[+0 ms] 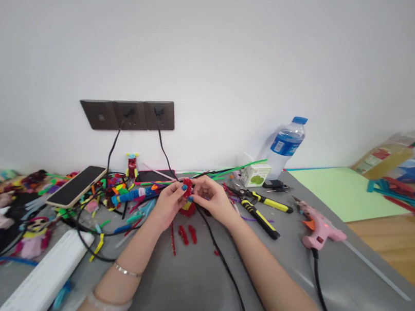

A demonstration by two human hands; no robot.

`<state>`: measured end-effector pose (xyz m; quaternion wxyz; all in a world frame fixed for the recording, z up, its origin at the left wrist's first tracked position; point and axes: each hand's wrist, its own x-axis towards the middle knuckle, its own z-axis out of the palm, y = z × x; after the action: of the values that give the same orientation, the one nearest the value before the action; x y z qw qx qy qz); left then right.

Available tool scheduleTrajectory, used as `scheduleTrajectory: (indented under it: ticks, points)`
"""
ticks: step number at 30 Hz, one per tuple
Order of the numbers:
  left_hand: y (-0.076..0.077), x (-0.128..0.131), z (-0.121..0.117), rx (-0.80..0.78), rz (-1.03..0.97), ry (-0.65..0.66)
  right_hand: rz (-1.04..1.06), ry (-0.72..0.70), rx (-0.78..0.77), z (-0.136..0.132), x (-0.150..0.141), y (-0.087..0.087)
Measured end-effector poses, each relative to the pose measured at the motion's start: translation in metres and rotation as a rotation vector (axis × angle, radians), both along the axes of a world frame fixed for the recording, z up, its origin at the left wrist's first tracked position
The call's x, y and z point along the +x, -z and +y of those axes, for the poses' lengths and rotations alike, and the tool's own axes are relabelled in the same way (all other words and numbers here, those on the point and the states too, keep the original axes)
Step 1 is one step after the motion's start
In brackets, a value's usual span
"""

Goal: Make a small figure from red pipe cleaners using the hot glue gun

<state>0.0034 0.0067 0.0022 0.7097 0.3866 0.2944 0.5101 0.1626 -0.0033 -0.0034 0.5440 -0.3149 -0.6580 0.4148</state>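
Over the middle of the grey table (181,294), my left hand (168,203) and my right hand (213,199) meet, fingers pinched together on a small red pipe-cleaner piece (188,187). A red and yellow pipe-cleaner figure (187,209) stands on the table just below the hands. Short red pipe-cleaner bits (182,234) lie in front of my wrists. A black cable (224,267) runs between my forearms toward the wall.
Yellow-handled pliers (259,215) and a pink glue gun (318,230) lie to the right. A white power strip (36,287) and a phone (75,186) sit left, among colourful pipe-cleaner scraps. A water bottle (286,146), a green sheet (337,190) and wall sockets (129,114) are behind.
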Motion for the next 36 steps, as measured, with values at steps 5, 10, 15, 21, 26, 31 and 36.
scheduleTrajectory:
  ticks: [5,10,15,21,26,31,36]
  points:
    - [0.0034,0.0004,0.0011,0.006,0.014,0.002,-0.004,-0.011,-0.001,0.0001,0.0009,-0.0020]
    - [0.0054,0.0004,0.0018,0.017,0.016,0.003,0.012,-0.031,-0.012,0.0003,0.0017,-0.0021]
    - [0.0040,0.0000,0.0013,0.009,0.025,-0.008,0.014,-0.050,-0.031,0.0008,0.0027,-0.0014]
    - [0.0025,0.0000,0.0009,0.009,0.040,-0.009,-0.002,-0.054,-0.041,0.0008,0.0031,-0.0026]
    - [0.0009,0.0002,-0.0001,0.003,0.029,-0.017,0.018,-0.065,-0.047,0.0009,0.0028,-0.0022]
    - [0.0018,0.0002,0.0002,0.020,0.026,-0.016,0.010,-0.057,-0.049,0.0012,0.0030,-0.0017]
    - [0.0030,0.0003,0.0007,0.017,0.025,-0.017,0.013,-0.063,-0.057,0.0010,0.0034,-0.0016]
